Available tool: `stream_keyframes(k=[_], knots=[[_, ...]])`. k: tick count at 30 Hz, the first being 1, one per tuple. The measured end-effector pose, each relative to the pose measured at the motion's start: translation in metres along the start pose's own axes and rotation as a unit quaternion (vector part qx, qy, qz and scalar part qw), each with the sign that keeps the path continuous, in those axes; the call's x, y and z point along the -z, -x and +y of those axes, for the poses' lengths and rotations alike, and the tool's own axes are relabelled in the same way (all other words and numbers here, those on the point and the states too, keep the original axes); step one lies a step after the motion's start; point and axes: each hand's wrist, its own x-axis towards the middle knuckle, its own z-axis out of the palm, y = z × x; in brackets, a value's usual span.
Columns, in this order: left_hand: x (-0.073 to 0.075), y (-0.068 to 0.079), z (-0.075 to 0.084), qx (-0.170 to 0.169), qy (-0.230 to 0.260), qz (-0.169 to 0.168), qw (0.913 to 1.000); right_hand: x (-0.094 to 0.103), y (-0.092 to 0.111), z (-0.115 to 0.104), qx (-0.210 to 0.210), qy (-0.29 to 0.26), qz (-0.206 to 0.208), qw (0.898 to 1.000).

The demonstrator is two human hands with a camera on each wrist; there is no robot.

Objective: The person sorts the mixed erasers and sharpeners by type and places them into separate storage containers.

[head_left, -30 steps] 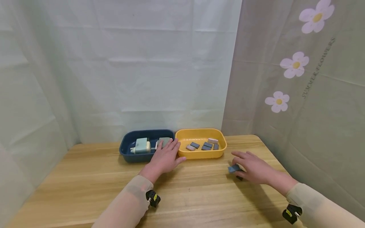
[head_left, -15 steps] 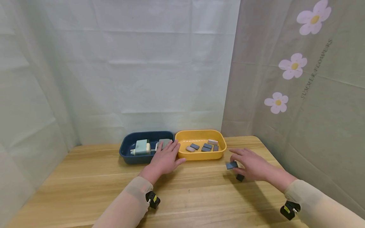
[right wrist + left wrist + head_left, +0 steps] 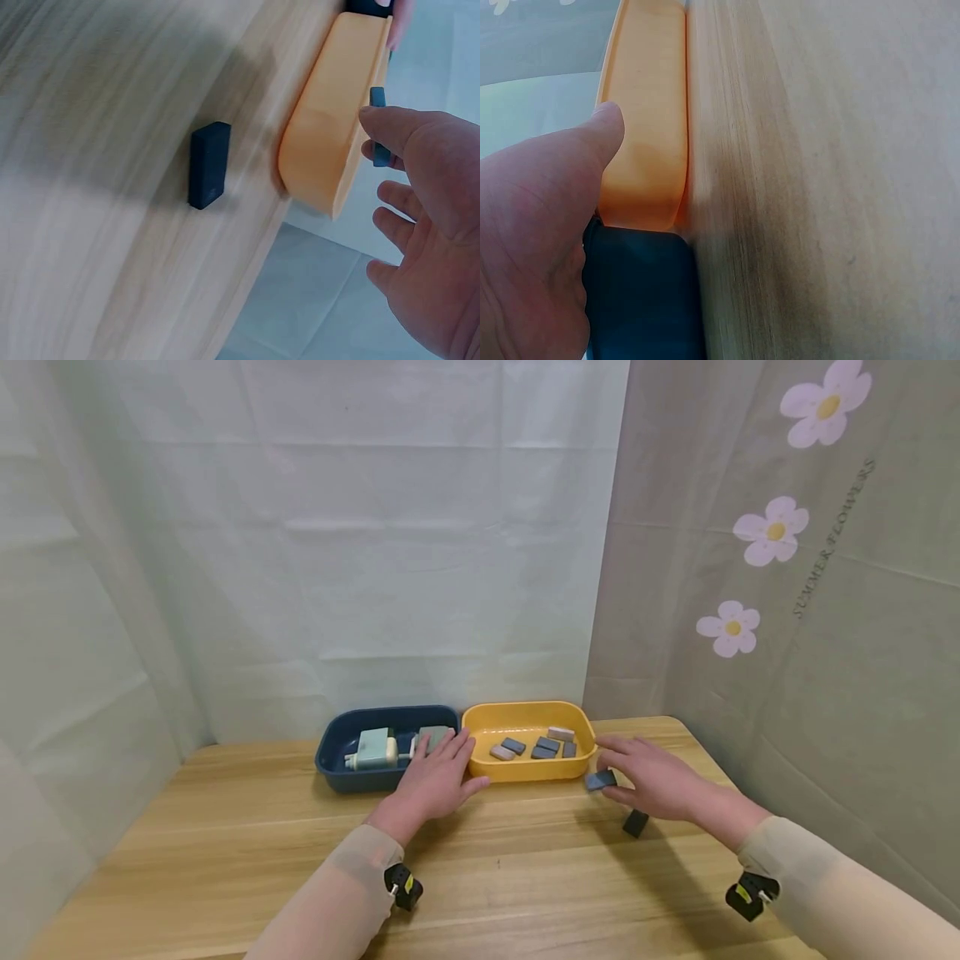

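My right hand [image 3: 654, 778] pinches a small blue-grey rectangular block [image 3: 600, 781] between thumb and fingertips, just off the near right corner of the yellow bin [image 3: 525, 770]. In the right wrist view the same block [image 3: 381, 156] stands edge-on behind the thumb. A black block [image 3: 636, 823] lies on the table below that hand. My left hand [image 3: 435, 779] rests where the dark blue bin [image 3: 348, 779] meets the yellow one, fingers straight and spread over the rims. Several grey and pale blocks [image 3: 545, 748] lie inside the yellow bin.
The blue bin holds a light blue and cream bottle-like item [image 3: 372, 750] and a grey-green item [image 3: 435, 737] partly covered by the left hand. Both bins stand at the back of the wooden table [image 3: 495, 877], close to a hanging curtain [image 3: 390, 568].
My right hand has moved away from me and leftward toward the yellow bin, carrying the blue-grey block. The black block beneath has come into fuller view. The left hand stays in place.
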Motion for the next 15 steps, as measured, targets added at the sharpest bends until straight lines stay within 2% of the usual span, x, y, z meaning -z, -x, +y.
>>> stream_keyframes(k=[7,15], knots=[[0.001,-0.001,0.0,-0.001,-0.001,-0.002,1.0,0.006,-0.011,-0.002,-0.008,-0.001,-0.006,1.0],[0.001,0.0,0.001,0.002,-0.003,-0.008,1.0,0.009,-0.021,-0.003,0.012,-0.001,0.011,1.0]])
